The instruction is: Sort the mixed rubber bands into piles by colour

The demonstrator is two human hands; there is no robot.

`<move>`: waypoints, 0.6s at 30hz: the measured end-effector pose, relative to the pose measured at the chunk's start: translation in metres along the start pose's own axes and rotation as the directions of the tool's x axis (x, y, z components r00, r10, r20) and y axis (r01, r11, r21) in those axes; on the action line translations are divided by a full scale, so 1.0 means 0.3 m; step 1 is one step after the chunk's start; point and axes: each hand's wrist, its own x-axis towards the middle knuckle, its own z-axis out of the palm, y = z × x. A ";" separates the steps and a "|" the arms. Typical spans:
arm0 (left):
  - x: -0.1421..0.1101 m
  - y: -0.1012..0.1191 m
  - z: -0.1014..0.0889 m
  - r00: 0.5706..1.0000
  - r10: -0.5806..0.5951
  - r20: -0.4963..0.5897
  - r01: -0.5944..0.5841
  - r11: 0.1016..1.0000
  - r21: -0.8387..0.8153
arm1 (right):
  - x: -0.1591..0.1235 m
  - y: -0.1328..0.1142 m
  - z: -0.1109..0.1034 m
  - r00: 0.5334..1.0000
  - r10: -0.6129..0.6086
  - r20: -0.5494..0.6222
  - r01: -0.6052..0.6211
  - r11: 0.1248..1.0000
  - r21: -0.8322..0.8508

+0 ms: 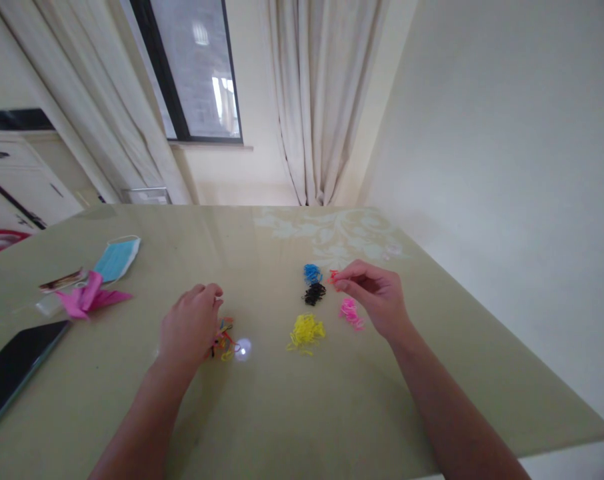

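Observation:
My right hand (375, 293) pinches with thumb and forefinger at a small pile of red rubber bands (333, 275); a bit of red shows at the fingertips. Close below it lies a pile of pink rubber bands (351, 313). Blue rubber bands (312, 273), black ones (314, 293) and a larger yellow heap (307, 331) sit to its left. My left hand (191, 323) is closed with curled fingers beside a mixed-colour pile of rubber bands (225, 343), partly covering it. What those fingers hold, if anything, is hidden.
On the table's left are a black phone (19, 363), a pink folded paper shape (91, 298) and a blue face mask (118, 259). A wall (512, 200) runs along the right side. Beyond the table hang curtains (317, 100) beside a window (197, 67).

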 end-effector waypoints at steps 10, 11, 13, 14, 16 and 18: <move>-0.012 -0.075 0.011 0.966 -0.064 0.251 0.016 0.982 0.188 | 0.020 0.028 -0.044 0.993 0.035 -0.116 -0.044 0.996 -0.073; -0.009 -0.078 0.019 0.970 -0.048 0.239 0.007 0.985 0.172 | 0.026 0.041 -0.050 0.991 0.051 -0.122 -0.063 0.994 -0.094; -0.005 -0.084 0.032 0.974 -0.040 0.224 0.006 0.988 0.152 | 0.037 0.072 -0.066 0.987 0.079 -0.141 -0.100 0.984 -0.150; -0.004 -0.085 0.035 0.975 -0.043 0.220 0.010 0.989 0.150 | 0.042 0.090 -0.075 0.984 0.090 -0.151 -0.117 0.976 -0.185; -0.003 -0.082 0.034 0.976 -0.043 0.212 0.010 0.988 0.154 | 0.050 0.129 -0.095 0.981 0.102 -0.165 -0.145 0.951 -0.275; 0.000 -0.072 0.028 0.980 -0.028 0.197 -0.003 0.988 0.154 | 0.056 0.168 -0.114 0.981 0.084 -0.176 -0.151 0.900 -0.409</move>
